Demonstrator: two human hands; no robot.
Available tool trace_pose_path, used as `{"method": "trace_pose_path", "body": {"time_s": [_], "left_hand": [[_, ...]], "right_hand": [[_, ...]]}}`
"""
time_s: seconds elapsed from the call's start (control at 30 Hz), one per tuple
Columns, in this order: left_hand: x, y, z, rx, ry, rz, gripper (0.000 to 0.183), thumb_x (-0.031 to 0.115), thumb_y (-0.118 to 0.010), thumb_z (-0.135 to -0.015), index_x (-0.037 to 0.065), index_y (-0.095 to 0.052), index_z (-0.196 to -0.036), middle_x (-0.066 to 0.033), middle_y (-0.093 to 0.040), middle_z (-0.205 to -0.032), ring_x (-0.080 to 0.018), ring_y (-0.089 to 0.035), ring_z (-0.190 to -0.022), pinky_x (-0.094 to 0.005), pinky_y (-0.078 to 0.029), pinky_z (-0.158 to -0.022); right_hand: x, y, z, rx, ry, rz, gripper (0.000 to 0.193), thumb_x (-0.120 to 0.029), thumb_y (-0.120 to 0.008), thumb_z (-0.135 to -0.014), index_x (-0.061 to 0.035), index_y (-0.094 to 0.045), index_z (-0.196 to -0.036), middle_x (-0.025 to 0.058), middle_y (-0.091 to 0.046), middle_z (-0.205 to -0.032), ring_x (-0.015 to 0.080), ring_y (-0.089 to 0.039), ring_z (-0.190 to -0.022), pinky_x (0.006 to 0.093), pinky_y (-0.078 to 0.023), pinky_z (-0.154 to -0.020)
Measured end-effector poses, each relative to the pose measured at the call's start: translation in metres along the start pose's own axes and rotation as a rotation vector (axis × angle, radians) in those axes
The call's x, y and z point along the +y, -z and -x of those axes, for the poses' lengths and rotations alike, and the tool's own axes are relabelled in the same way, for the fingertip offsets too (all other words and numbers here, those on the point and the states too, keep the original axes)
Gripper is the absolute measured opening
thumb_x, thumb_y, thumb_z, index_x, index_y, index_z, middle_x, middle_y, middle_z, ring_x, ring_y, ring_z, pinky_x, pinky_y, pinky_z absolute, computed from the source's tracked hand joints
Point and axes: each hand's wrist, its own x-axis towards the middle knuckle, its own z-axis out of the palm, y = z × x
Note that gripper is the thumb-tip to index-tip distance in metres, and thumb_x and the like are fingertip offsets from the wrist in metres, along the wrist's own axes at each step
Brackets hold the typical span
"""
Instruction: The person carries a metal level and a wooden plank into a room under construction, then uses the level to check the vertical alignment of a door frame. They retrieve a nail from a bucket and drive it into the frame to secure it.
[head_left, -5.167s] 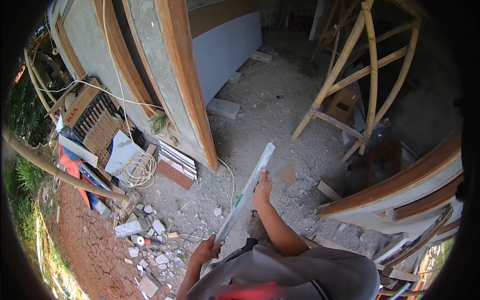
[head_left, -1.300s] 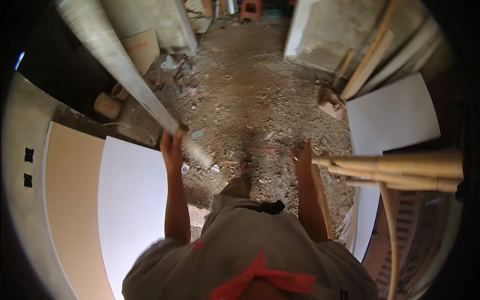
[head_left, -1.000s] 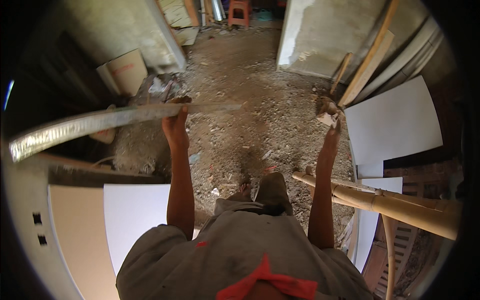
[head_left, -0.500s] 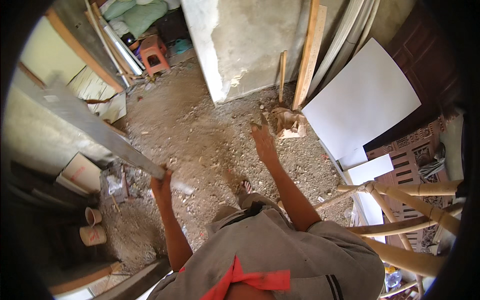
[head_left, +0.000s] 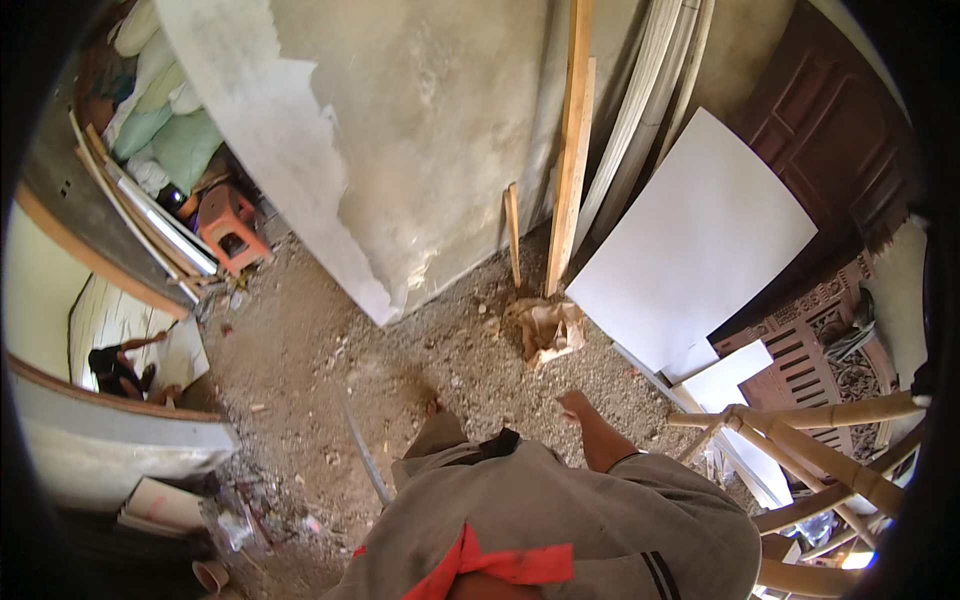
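view from above of a person in a grey shirt with a red band, standing on a dirt floor [head_left: 300, 350] strewn with rubble.

far left, pale sacks [head_left: 170, 140] were heaped behind an orange plastic stool [head_left: 232, 225], with long white strips leaning beside it. left of the person's body, a thin grey strip [head_left: 362, 455] ran down across the dirt and vanished under the shirt. the left hand was out of sight, so whether it gripped that strip could not be told.

in the centre rose a rough plastered wall [head_left: 400, 150], with wooden planks [head_left: 570, 170] propped upright against its right end. at their foot lay a crumpled brown paper bag [head_left: 545, 330].

just below the bag, not touching it, the right hand [head_left: 578, 405] reached forward. it seemed to hold nothing, and it was too small to tell how far the fingers were spread.

to the right, a large white panel [head_left: 700, 240] leaned near a dark carved wooden door [head_left: 830, 130], and a bamboo frame [head_left: 800, 450] stood close by the right elbow.

judged from this, moving well here meant keeping the strip low and close to the body, watching its far end near the wall, stepping around the bag, and keeping the right arm clear of the bamboo.
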Motion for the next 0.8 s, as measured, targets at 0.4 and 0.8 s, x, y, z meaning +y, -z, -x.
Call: {"method": "trace_pose_path", "body": {"time_s": [0.4,0.8], "left_hand": [[0.244,-0.119,-0.132,-0.057,-0.157,-0.063,0.020,0.009,-0.067,-0.084,-0.001,-0.065,-0.102,-0.0112,-0.067,-0.080,-0.0254,-0.065,-0.066,-0.0380,-0.054,-0.061],[0.336,-0.248,-0.075,0.168,-0.082,-0.159,0.020,0.007,-0.066,-0.084,-0.002,-0.064,-0.103,-0.0117,-0.067,-0.084,-0.0251,-0.064,-0.070,-0.0370,-0.053,-0.064]], "right_hand": [[-0.255,0.365,-0.196,0.542,0.478,-0.309,0.074,-0.042,-0.072,-0.086,-0.0090,-0.041,-0.145,0.0156,-0.066,-0.089,0.0294,-0.064,-0.061,0.0450,-0.050,-0.048],[-0.550,0.544,-0.238,0.864,0.761,-0.135,0.133,-0.062,-0.085,-0.062,-0.0036,-0.011,-0.156,0.0230,-0.023,-0.159,0.0429,-0.032,-0.142,0.0489,-0.036,-0.114]]}}
